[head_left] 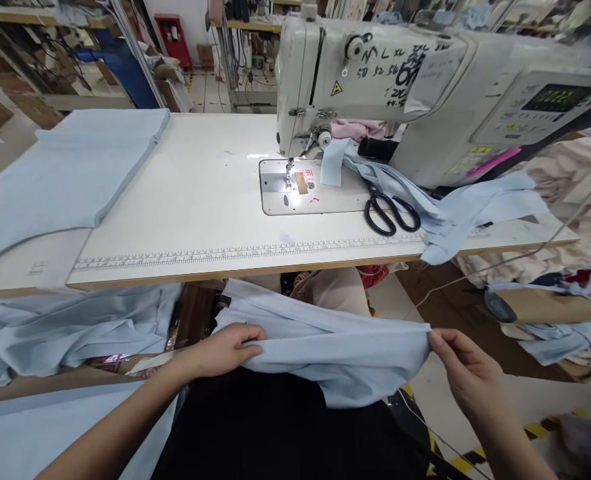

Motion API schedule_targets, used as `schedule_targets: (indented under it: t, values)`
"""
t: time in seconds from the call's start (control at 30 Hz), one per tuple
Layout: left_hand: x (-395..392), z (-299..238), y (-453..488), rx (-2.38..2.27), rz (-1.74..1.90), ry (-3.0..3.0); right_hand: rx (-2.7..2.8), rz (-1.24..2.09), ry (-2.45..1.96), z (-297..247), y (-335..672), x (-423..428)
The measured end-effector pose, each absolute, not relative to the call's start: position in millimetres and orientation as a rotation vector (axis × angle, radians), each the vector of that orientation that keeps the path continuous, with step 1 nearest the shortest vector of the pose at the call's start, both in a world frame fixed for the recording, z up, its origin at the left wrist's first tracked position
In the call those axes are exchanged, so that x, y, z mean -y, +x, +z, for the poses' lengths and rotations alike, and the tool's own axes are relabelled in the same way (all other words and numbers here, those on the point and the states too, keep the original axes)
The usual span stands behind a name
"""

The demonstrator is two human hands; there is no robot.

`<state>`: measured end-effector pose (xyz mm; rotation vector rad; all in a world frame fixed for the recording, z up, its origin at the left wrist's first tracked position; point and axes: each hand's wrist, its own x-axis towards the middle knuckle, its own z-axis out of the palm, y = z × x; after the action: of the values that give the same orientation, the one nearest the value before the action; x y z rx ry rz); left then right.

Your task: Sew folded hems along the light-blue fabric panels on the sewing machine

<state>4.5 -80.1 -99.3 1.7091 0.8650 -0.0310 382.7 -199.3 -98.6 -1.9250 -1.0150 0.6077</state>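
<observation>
I hold a light blue fabric piece (pixel 335 343) stretched across my lap, below the front edge of the sewing table (pixel 195 200). My left hand (pixel 222 350) grips its left end with fingers curled over the edge. My right hand (pixel 462 363) pinches its right corner between thumb and fingers. The white sewing machine (pixel 375 73) stands at the back right of the table, its needle (pixel 289 170) lit over the metal plate. Both hands are well short of the needle.
Black scissors (pixel 390 210) lie right of the needle plate beside a heap of blue strips (pixel 455 207). A stack of blue fabric (pixel 70 167) lies on the table's left. More blue cloth (pixel 70 330) hangs below the table at left. A ruler strip (pixel 235 253) runs along the front edge.
</observation>
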Motion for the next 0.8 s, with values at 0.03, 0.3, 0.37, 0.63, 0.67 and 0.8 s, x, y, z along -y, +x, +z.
schedule_targets:
  t: [0.03, 0.3, 0.37, 0.63, 0.67, 0.8]
  values:
    - [78.4, -93.9, -3.5, -0.856, -0.053, 1.677, 0.995, 0.618, -1.928, -101.3, 383.6, 198.2]
    - [45.6, -61.9, -59.2, -0.82, -0.157, 1.437, 0.885, 0.7, -1.944, -120.6, 386.3, 190.5]
    - [26.2, -74.8, -62.9, -0.892, -0.112, 1.459, 0.862, 0.736, -1.929, -130.1, 388.3, 189.6]
    - [-21.9, -165.8, -63.9, -1.281, 0.229, 1.39, 0.635, 0.866, -1.875, -167.9, 397.6, 193.4]
    - [-21.4, -173.4, -65.4, -1.315, 0.256, 1.369, 0.618, 0.882, -1.878, -168.8, 397.3, 193.6]
    - [-16.0, -191.3, -68.2, -1.452, 0.414, 1.332, 0.58, 0.924, -1.918, -170.2, 395.5, 191.8]
